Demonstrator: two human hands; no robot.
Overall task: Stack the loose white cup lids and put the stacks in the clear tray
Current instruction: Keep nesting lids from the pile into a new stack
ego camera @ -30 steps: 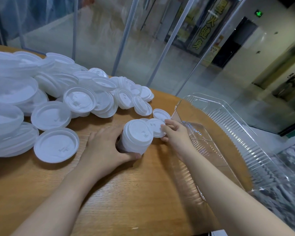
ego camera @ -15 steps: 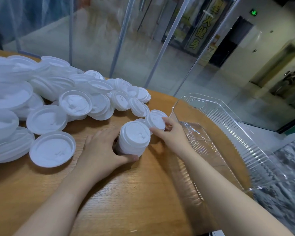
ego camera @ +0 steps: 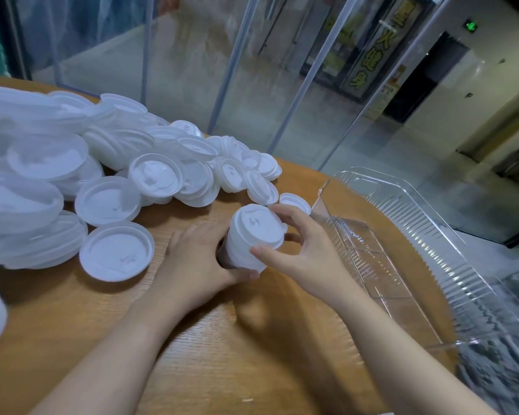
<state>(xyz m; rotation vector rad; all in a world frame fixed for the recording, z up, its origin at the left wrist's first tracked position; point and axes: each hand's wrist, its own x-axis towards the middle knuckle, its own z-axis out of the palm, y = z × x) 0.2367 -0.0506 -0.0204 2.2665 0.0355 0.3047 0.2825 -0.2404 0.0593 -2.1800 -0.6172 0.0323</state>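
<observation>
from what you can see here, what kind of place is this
Probably a drink shop or kiosk inside a mall or similar building. A heap of white cup lids covers the wooden table, glass partitions surround it, and a yellow shop sign hangs in the corridor beyond.

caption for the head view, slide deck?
Both hands, left and right, hold a stack of white lids beside the clear tray.

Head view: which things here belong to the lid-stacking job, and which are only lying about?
Job:
- stack, gripped by left hand and right hand
- loose lids
- single lid beyond the stack
- clear tray, no lids in it

Lying about:
- table
- glass panels
</observation>
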